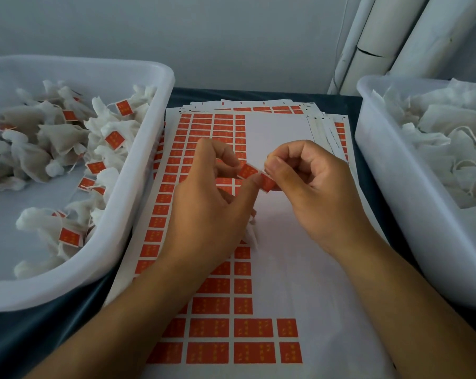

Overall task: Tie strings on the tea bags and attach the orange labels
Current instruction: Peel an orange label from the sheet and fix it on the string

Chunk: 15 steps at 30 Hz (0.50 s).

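An orange label [254, 176] is bent in two between my hands above the sticker sheet [308, 269]. My left hand [212, 203] pinches its left half with thumb and fingers. My right hand [308, 184] pinches its right half, with a thin white string end at the fold. A white tea bag [252, 233] hangs below my left palm, mostly hidden by it. The sheet holds several rows of orange labels [209, 329], with bare backing on its right side.
A white tub [116, 214] on the left holds several labelled tea bags [64, 236]. A white tub [390, 187] on the right holds several unlabelled tea bags [444, 132] with loose strings. More sticker sheets [258, 106] are stacked behind. White pipes [373, 42] stand at back right.
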Available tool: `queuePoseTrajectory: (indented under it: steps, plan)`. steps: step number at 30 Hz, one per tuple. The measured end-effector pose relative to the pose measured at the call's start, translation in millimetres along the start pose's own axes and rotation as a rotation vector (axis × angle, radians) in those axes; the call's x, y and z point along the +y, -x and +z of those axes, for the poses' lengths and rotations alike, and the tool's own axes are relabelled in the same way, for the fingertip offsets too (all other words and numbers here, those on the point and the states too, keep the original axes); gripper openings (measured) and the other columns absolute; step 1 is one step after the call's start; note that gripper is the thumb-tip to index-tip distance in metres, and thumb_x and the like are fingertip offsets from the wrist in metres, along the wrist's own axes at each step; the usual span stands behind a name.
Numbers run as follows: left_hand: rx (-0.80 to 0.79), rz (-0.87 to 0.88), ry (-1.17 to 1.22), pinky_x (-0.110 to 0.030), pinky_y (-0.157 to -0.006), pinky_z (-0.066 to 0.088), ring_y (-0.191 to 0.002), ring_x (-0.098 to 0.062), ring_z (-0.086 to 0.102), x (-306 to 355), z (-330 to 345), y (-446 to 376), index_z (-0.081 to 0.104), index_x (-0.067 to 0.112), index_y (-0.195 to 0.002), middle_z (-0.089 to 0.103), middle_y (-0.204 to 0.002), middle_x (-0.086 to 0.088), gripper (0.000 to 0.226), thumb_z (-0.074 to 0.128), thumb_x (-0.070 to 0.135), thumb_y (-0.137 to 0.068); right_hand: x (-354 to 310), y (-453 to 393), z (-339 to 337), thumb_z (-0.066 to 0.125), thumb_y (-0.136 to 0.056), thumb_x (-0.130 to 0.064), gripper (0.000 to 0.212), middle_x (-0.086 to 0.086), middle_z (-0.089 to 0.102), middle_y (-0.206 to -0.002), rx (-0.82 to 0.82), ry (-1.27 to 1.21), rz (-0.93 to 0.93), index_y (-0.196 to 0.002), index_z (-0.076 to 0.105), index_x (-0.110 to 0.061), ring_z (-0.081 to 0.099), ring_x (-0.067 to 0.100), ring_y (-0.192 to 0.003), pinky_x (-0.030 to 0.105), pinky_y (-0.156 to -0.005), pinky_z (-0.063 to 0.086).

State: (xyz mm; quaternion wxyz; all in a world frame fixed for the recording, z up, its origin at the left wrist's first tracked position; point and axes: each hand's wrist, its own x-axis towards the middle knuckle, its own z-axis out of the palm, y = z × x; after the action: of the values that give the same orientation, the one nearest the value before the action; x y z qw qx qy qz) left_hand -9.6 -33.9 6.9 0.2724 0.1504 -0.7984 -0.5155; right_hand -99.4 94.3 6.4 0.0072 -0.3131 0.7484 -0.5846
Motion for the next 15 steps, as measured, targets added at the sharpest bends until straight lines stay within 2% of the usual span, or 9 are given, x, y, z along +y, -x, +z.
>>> queuePoseTrajectory:
  steps: [5, 15]
  plan:
    - [0.019, 0.094, -0.084, -0.023, -0.053, 0.059, -0.065, -0.009, 0.072, -2.6, 0.1, 1.2, 0.056, 0.031, -0.094, 0.065, -0.094, 0.016, 0.017, 0.073, 0.028, -0.093, 2.4, -0.1, 1.8, 0.065, -0.098, -0.037, 0.009, -0.017, 0.071, -0.088, 0.018, -0.038, 0.049, -0.102, 0.068, -0.030, 0.072, 0.006, -0.087, 0.017, -0.075, 0.059]
    - [0.019, 0.063, -0.095, -0.020, -0.057, 0.059, -0.071, -0.009, 0.072, -4.8, 0.4, -0.3, 0.064, 0.040, -0.099, 0.066, -0.103, 0.016, 0.014, 0.074, 0.041, -0.089, 0.5, -0.1, -0.1, 0.065, -0.098, -0.033, 0.012, -0.013, 0.071, -0.087, 0.015, -0.068, 0.057, -0.104, 0.069, -0.024, 0.073, 0.011, -0.088, 0.027, -0.080, 0.063]
